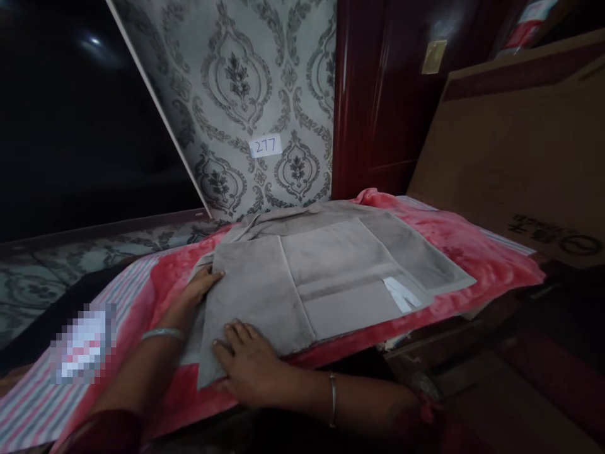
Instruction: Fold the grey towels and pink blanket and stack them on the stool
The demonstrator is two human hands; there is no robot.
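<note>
A grey plush cloth lies in folded layers on a pink-red blanket. Straight fold edges cross it, and a pale white patch shows near its front right part. At the cloth's left edge, my left hand grips the border, thumb on top and the other fingers partly hidden. My right hand rests palm down on the near left corner of the cloth, with its fingers spread.
Striped fabric borders the blanket at left. Behind stand a patterned wall with a paper marked 277, and a dark red panel. A large black screen is at left, a cardboard box at right.
</note>
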